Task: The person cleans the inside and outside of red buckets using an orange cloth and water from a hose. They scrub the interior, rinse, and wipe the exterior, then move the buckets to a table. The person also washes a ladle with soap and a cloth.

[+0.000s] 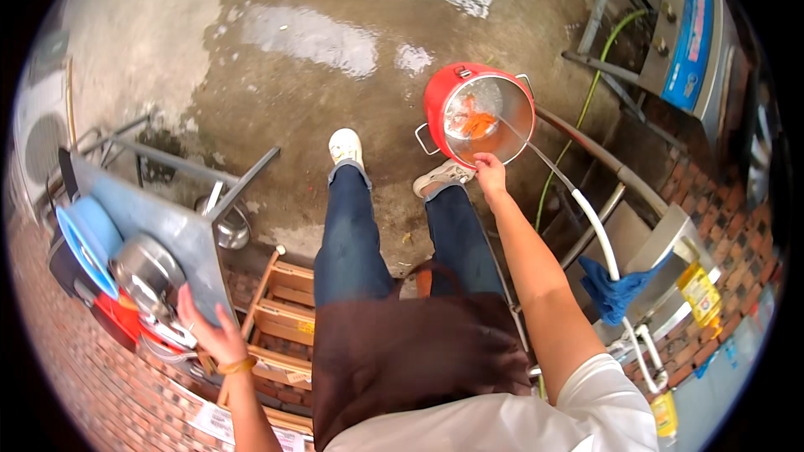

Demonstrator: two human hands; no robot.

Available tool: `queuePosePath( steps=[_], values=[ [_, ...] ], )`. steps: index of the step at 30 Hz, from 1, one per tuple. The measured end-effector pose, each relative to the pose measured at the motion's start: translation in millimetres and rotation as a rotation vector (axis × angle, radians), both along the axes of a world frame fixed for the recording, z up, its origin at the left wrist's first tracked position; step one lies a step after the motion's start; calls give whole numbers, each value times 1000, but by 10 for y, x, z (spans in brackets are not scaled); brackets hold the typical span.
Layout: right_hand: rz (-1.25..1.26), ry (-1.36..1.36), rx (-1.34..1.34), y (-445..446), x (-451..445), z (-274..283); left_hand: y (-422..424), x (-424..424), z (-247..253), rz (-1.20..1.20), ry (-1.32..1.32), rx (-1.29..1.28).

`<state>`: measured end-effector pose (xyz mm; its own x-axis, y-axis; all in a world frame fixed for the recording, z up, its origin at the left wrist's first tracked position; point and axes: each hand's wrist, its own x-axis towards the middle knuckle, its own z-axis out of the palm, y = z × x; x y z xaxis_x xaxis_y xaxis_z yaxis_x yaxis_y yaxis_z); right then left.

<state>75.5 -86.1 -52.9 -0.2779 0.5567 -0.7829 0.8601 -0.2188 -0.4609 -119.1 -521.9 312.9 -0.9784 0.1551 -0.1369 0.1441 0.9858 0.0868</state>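
Observation:
A red pot (440, 95) with a steel inside and wire handles stands on the wet ground, ahead and to the right. Water from a white hose (597, 226) runs into it, over something orange (478, 125) at the bottom. My right hand (490, 172) is at the pot's near rim; whether its fingers grip the rim cannot be told. On the left my left hand (213, 333) reaches out with its fingers apart, beside a steel pot (147, 270) on a metal table (188, 232). A light-blue plastic basin (91, 238) sits beyond that pot.
A wooden rack (282, 326) stands at my left leg. To the right are a metal sink (653, 238) with a blue cloth (619, 289) on the hose, a yellow bottle (698, 295) and a green hose (587, 97). A metal-legged stove (666, 44) stands at the upper right.

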Motion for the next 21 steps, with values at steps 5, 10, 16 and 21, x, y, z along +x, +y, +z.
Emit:
queuePosePath(
  steps=[5, 10, 16, 21],
  values=[
    [541, -243, 331, 336, -67, -915, 1709, -257, -1972, 82, -575, 573],
    [1154, -313, 529, 704, 95, -2565, 3086, 130, -3911, 35, -1170, 621],
    [618, -562, 120, 649, 124, -3237, 3541, 457, -4660, 127, -1370, 758],
    [-351, -153, -292, -4, -534, -3176, 3664, 500, -4659, 413, -1624, 741]
  ],
)
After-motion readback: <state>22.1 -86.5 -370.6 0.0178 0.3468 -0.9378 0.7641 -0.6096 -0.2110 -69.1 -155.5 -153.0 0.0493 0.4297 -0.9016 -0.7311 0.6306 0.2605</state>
